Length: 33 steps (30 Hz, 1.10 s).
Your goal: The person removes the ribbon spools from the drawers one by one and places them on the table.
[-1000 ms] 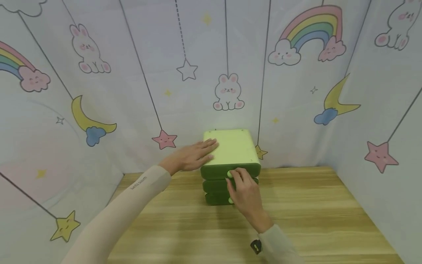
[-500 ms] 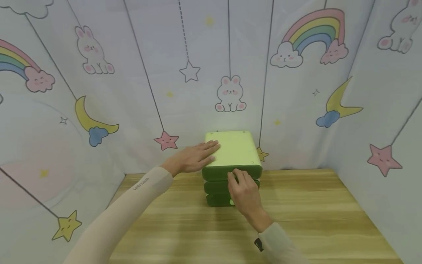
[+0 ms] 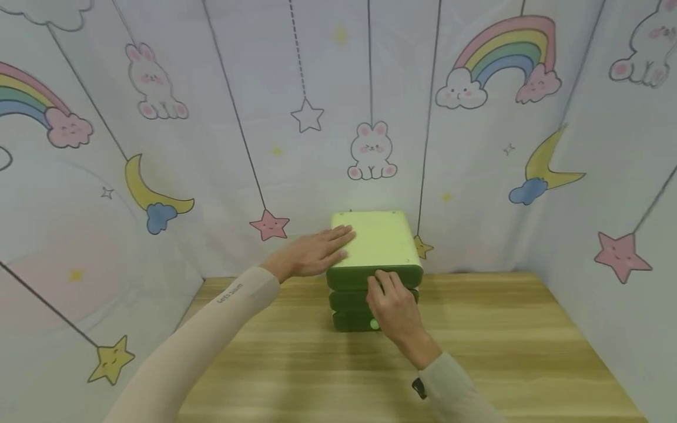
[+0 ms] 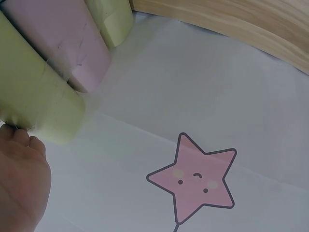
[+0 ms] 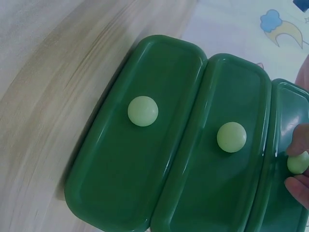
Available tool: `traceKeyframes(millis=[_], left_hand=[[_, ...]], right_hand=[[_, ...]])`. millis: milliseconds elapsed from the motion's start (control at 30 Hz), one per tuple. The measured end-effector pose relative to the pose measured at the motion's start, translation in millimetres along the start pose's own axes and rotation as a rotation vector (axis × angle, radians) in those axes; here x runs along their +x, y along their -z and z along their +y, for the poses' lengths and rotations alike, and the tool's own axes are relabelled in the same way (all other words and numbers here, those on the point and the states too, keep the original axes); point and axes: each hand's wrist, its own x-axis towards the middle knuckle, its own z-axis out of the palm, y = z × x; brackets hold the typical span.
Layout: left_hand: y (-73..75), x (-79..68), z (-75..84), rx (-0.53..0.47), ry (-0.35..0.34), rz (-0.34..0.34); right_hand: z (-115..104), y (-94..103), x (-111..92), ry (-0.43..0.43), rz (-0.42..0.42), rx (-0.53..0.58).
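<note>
A small drawer cabinet (image 3: 378, 238) with a pale green top and three dark green drawer fronts stands against the back wall. My left hand (image 3: 312, 254) rests flat on the left part of its top, fingers straight. With thumb and fingers, my right hand (image 3: 394, 305) pinches the pale round knob (image 5: 298, 163) of the top drawer (image 3: 344, 278). That knob is hidden in the head view. The right wrist view also shows the middle drawer's knob (image 5: 231, 137) and the bottom drawer's knob (image 5: 143, 111). All three drawers look closed.
The cabinet stands on a wood-grain table (image 3: 296, 364). White cloth walls (image 3: 476, 153) printed with rabbits, stars, moons and rainbows enclose the back and both sides. From the side, the cabinet shows pale green layers and a pink layer (image 4: 67, 43).
My right fingers have come over the top drawer's knob, which showed a second ago. The left hand stays on the cabinet top. The whole head view has shifted slightly.
</note>
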Motion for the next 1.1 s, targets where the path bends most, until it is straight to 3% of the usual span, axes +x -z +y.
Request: traceKeyframes(millis=[167,800,1100], left_hand=[[-0.5,0.1,-0.8,-0.002,-0.004,0.024],[-3.5,2.9,-1.6,0.021,0.003,0.015],[-5.3,2.3,-1.4,0.005,0.008,0.023]], right_hand=[[0.4,1.2,-0.7,-0.007,0.007,0.018],[-7.2,16.0,-7.6,0.013,0.021,0.079],[-10.4,27.0,-9.8,0.050,0.083,0.099]])
